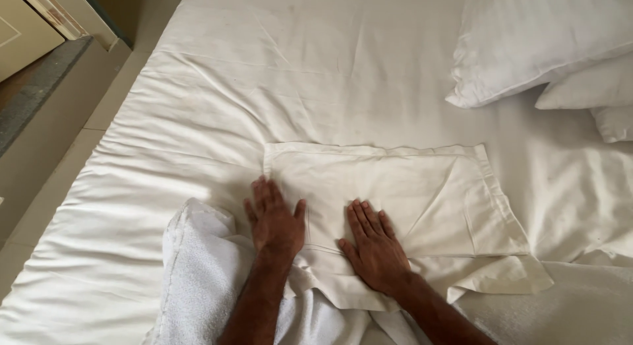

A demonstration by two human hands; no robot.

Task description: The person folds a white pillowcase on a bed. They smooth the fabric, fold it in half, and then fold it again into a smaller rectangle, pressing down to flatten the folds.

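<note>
A flat, empty white pillowcase (pixel 409 193) lies folded on the white bed sheet (pixel 277 74), its hemmed open end to the right. My left hand (pixel 275 218) rests palm down at the pillowcase's left edge, fingers spread. My right hand (pixel 372 243) presses flat on the pillowcase's near middle, fingers together and pointing away from me. Neither hand holds anything. A white terry towel (pixel 198 279) lies bunched under my left forearm at the bed's near edge.
Three white pillows are stacked at the back right: a large one (pixel 527 41), a second (pixel 587 88) and a third (pixel 613 124). Beige floor tiles (pixel 53 167) run along the bed's left side, with a cream cabinet door (pixel 20 28) at the top left.
</note>
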